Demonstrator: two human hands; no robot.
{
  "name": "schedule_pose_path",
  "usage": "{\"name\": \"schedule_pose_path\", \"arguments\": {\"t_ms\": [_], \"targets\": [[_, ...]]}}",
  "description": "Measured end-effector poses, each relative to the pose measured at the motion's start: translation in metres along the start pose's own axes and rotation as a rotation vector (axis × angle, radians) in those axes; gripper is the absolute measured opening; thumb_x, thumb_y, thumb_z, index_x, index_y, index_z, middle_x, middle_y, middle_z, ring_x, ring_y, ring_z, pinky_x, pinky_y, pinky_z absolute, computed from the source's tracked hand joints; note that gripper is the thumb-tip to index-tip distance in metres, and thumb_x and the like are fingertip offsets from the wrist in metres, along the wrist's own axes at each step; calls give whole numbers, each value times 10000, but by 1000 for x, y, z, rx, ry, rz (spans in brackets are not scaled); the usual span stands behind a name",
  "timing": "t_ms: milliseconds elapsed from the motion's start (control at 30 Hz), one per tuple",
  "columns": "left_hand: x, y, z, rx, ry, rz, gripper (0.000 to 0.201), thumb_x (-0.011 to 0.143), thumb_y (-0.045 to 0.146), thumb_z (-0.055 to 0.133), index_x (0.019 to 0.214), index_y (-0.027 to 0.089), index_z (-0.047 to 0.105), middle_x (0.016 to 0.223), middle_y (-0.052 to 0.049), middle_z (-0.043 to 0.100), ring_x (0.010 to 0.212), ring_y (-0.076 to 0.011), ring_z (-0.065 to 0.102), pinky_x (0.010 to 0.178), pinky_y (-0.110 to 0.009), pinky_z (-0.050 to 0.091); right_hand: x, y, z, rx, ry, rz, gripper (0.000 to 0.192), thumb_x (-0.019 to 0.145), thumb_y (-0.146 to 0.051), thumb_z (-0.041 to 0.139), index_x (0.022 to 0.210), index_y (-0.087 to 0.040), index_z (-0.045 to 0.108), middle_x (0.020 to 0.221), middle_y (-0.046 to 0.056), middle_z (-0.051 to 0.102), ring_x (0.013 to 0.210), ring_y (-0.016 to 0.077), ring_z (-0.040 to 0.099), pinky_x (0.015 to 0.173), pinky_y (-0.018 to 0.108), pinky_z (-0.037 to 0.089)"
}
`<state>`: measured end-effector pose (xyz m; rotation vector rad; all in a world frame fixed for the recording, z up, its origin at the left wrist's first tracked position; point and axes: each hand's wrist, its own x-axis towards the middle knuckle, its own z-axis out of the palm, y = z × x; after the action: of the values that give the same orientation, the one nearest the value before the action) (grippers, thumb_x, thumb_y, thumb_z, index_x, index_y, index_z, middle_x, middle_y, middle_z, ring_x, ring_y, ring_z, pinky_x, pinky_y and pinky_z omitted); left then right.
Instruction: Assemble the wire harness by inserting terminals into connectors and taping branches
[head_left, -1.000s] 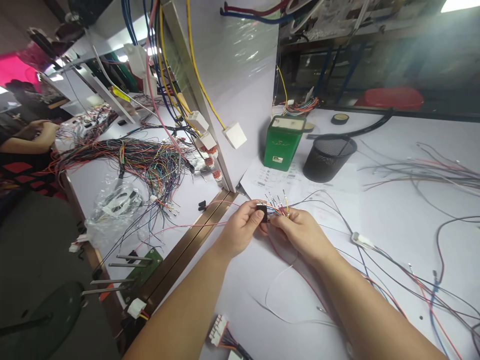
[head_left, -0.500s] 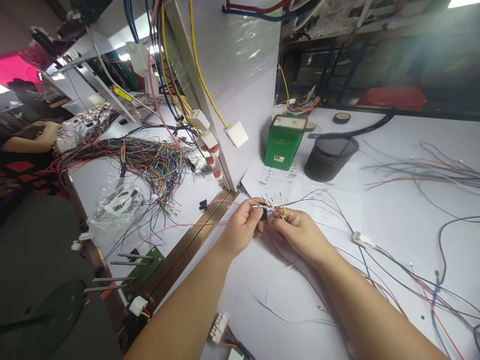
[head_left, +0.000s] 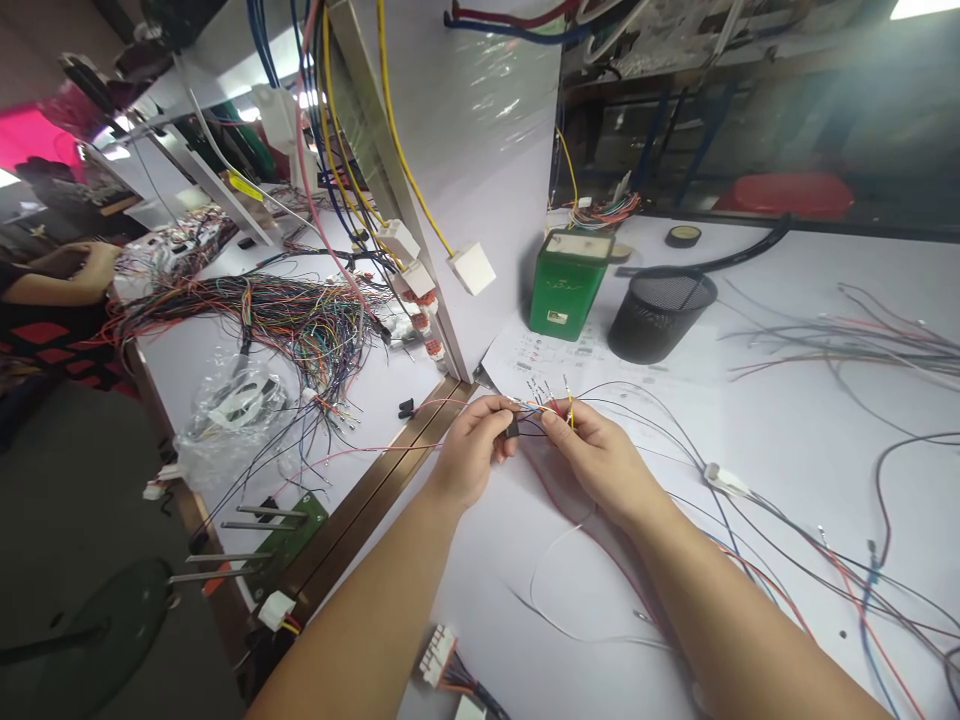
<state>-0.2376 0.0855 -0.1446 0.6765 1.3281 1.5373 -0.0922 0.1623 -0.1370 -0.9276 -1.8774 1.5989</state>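
Observation:
Over the white table [head_left: 780, 420] my left hand [head_left: 469, 455] pinches a small black connector [head_left: 513, 428] between thumb and fingers. Just to its right, my right hand [head_left: 600, 455] grips a bundle of thin coloured wires [head_left: 551, 405] whose metal-tipped ends stick up above my fingers. The two hands almost touch. The wires trail back under my right forearm and across the table to the right.
A green box [head_left: 564, 283] and a black mesh cup [head_left: 658, 314] stand behind my hands, on a printed sheet [head_left: 540, 360]. A white partition [head_left: 480, 150] rises at the left, with a wire tangle [head_left: 292, 320] beyond it. A co-worker's arm [head_left: 52, 280] shows far left. Loose wires [head_left: 847, 340] cover the right side.
Both hands have shifted slightly toward the partition and up the table. The connector has slid a little left in my fingers, and the wire tips have spread apart.

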Motion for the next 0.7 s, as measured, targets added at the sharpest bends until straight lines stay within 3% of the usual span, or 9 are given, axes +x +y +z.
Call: {"name": "schedule_pose_path", "arguments": {"t_ms": [167,300,500,700], "targets": [[-3,1,2,-6,-27,35,266,834,392,600,1016,200,569,586,44,522,532,-75,490,485,-187,312,0,-3,0,2,-20,-8,285,874,-464,495,883,-211,626,809,-5,618,741,152,520,695,276,378],[-3,1,2,-3,-21,20,225,861,412,554,840,189,564,566,39,527,491,-72,485,467,-190,315,-2,-4,-2,57,-80,-12,249,876,-402,495,804,-197,616,802,-1,624,781,158,540,744,280,382],[0,5,-1,-81,-88,-53,204,834,343,537,771,153,579,604,9,561,428,-103,517,382,-216,298,-2,-5,0,121,-129,52,229,758,-375,665,799,-189,539,696,-20,597,634,131,513,599,258,386],[-1,4,0,-20,-78,-63,213,833,366,565,795,157,582,632,10,574,473,-90,530,424,-205,319,-1,-3,5,227,-84,-59,211,829,-394,606,861,-188,637,811,30,673,797,178,602,767,308,445]]}}
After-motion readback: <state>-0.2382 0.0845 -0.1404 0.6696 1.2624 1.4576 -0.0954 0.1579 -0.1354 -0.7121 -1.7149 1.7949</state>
